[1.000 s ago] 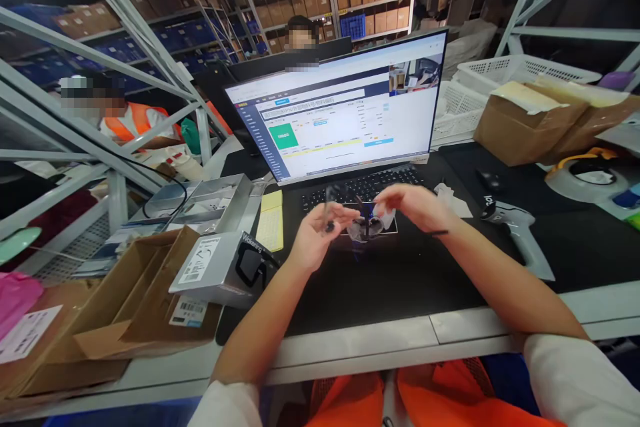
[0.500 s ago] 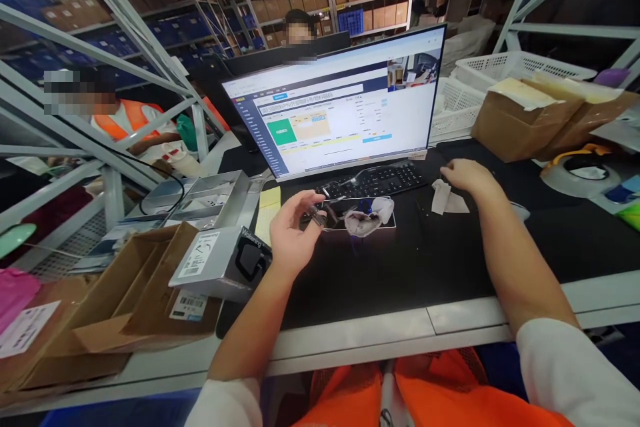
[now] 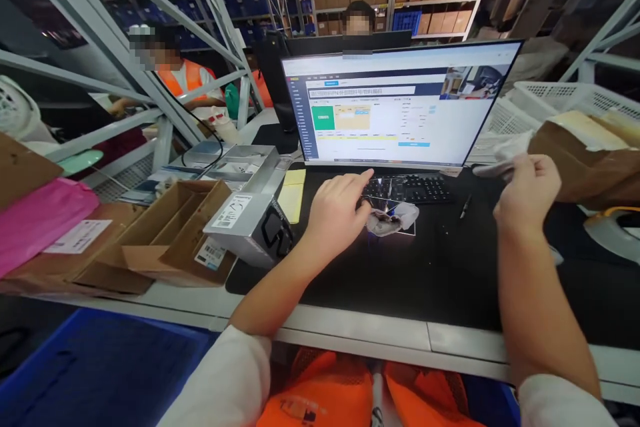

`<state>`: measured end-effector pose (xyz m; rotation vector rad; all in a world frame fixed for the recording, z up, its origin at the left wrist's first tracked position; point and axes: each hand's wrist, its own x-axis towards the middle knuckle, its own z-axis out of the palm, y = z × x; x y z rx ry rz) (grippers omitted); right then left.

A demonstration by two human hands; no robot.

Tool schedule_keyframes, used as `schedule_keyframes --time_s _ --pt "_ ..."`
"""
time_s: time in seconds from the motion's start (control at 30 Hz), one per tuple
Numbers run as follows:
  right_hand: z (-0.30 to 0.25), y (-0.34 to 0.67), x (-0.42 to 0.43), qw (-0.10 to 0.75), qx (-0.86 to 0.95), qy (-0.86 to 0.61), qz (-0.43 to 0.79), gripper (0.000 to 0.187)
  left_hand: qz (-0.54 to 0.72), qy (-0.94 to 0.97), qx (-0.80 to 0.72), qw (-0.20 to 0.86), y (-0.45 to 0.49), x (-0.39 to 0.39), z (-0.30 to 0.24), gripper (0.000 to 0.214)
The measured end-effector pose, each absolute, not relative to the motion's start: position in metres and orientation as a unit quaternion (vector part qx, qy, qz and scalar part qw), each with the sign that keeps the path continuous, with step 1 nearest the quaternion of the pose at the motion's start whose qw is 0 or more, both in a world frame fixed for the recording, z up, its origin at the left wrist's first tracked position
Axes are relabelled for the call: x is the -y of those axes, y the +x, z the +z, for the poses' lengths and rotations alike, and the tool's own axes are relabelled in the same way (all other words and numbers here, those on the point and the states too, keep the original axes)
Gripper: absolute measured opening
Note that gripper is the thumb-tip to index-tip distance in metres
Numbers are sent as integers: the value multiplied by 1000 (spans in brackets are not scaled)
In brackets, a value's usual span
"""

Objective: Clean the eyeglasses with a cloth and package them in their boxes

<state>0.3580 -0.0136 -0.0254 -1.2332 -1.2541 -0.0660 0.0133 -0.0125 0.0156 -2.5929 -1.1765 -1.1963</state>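
My left hand (image 3: 334, 212) lies on the black mat (image 3: 400, 280) in front of the keyboard (image 3: 417, 190). Its fingers are curled, the index finger stretched out, and it is closed on a pair of clear glasses (image 3: 383, 188) that is mostly hidden behind it. Just to its right lies a crumpled grey-white cloth pouch (image 3: 393, 219) on a clear bag. My right hand (image 3: 526, 192) is raised over the mat's right side, closed on a piece of white paper wrapping (image 3: 493, 167).
Behind the keyboard a monitor (image 3: 400, 107) shows a form. A grey glasses box (image 3: 247, 227), open cardboard boxes (image 3: 165, 233) and a pink bag (image 3: 40, 220) sit at left. A pen (image 3: 465, 207), a brown box (image 3: 590, 160) and a white basket (image 3: 565, 97) are at right. Two people work beyond the desk.
My right hand picked up the white paper from the mat and lifted it to the right. My left hand lowered the glasses toward the keyboard. The view swung left.
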Motion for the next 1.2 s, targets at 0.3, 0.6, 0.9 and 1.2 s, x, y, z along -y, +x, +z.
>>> schedule_keyframes --time_s 0.3,0.6,0.9,1.2 --pt "-41 198 62 392 811 -421 -103 15 -424 -831 358 -34 32 18 4 32" --pt "-69 211 37 499 772 -371 -134 8 -424 -830 362 -14 32 11 1 35" --pt "-66 212 39 473 786 -366 -156 23 -444 -835 327 2 34 8 -6 28" --pt "-69 213 40 449 795 -384 -137 21 -411 -852 324 -20 38 6 -10 31"
